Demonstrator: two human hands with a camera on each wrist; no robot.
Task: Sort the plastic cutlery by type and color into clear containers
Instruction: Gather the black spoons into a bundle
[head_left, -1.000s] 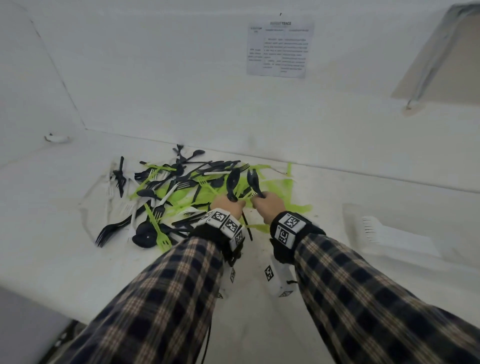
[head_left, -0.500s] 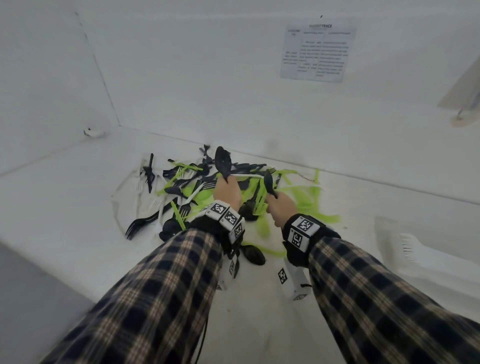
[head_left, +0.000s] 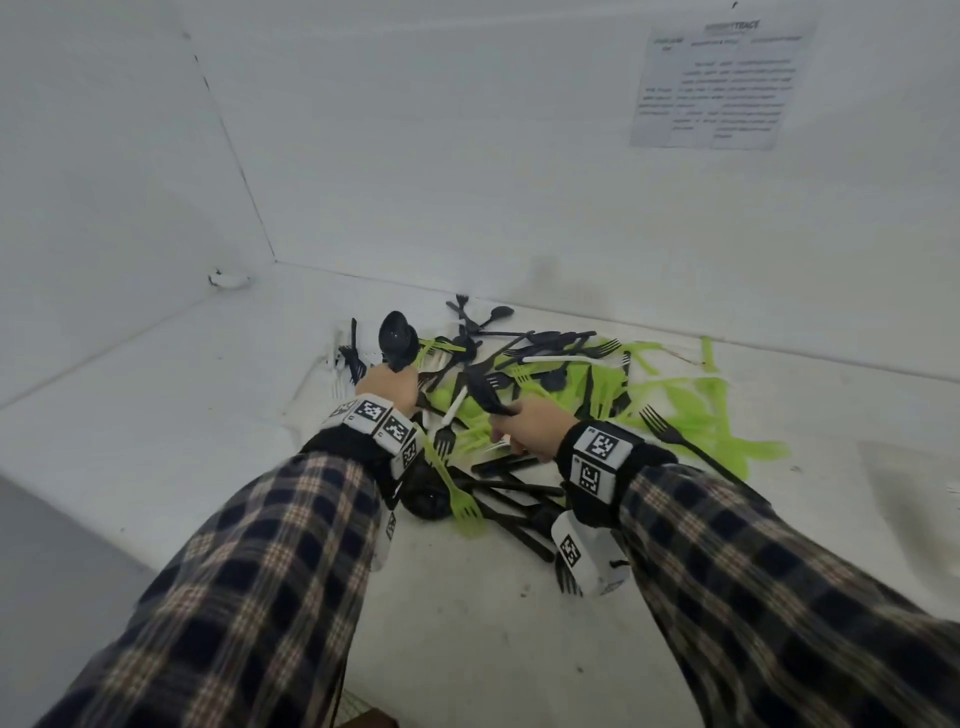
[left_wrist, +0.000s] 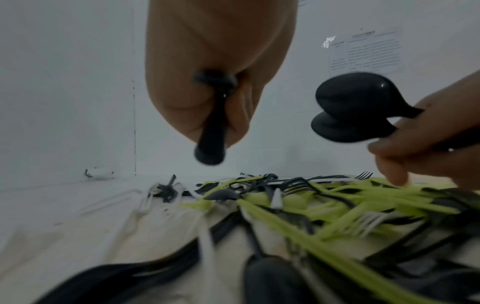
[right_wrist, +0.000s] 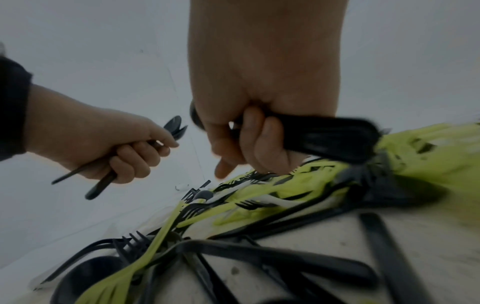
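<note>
While my left hand (head_left: 387, 387) and right hand (head_left: 530, 426) each held black spoons (head_left: 397, 338), I needed to lift slowly so the pile (head_left: 545, 395) stayed untangled.

A white table (head_left: 182, 426) runs to the far wall. On it, in the middle, sprawls a tangled heap of plastic cutlery (head_left: 545, 395): black forks and spoons, lime-green pieces spreading right, a few white ones.

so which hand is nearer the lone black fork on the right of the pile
Right. The right hand is just left of the black fork; the left hand is farther left, across the pile.
</note>
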